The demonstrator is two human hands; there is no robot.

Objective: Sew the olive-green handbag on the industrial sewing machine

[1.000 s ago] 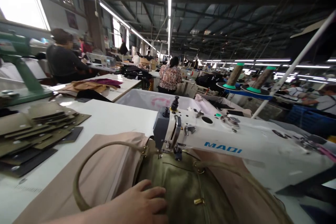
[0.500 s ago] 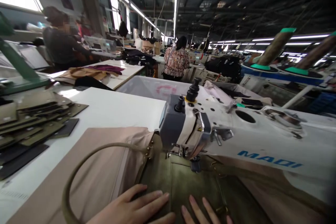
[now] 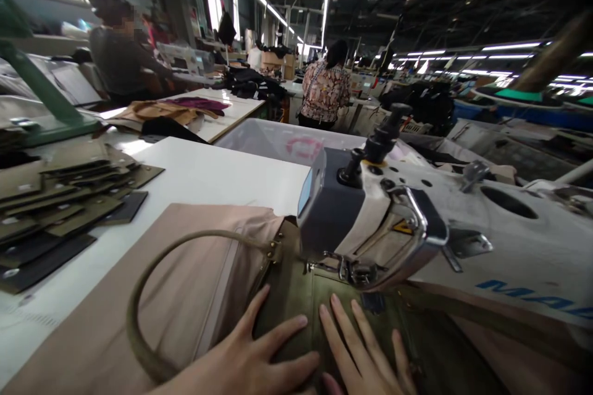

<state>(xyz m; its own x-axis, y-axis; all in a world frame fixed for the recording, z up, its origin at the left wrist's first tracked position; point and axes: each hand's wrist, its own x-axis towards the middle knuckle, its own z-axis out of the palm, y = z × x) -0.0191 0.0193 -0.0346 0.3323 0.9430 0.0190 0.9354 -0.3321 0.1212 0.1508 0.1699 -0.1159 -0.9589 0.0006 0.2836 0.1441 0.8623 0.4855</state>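
An olive-green bag piece (image 3: 290,287) with a rounded handle (image 3: 139,296) lies under the head of a white and grey sewing machine (image 3: 370,216). Its pinkish-beige fabric (image 3: 185,271) spreads out to the left. My left hand (image 3: 252,352) rests on the green piece with fingers spread, beside the handle. Just right of it, my right hand (image 3: 359,345) lies flat on the same piece, fingers stretched toward the needle area. The needle itself is hidden behind the machine head.
A stack of olive and black flat pieces (image 3: 69,197) sits on the white tabletop (image 3: 222,173) at left. Behind the machine stands a translucent bin (image 3: 273,139). A green metal stand (image 3: 41,92) rises at far left. Two co-workers (image 3: 324,83) are farther back.
Both hands have slid forward over the green piece, closer to the machine head, and the left fingers have spread wider. The view has shifted, so the machine looks larger and farther right.
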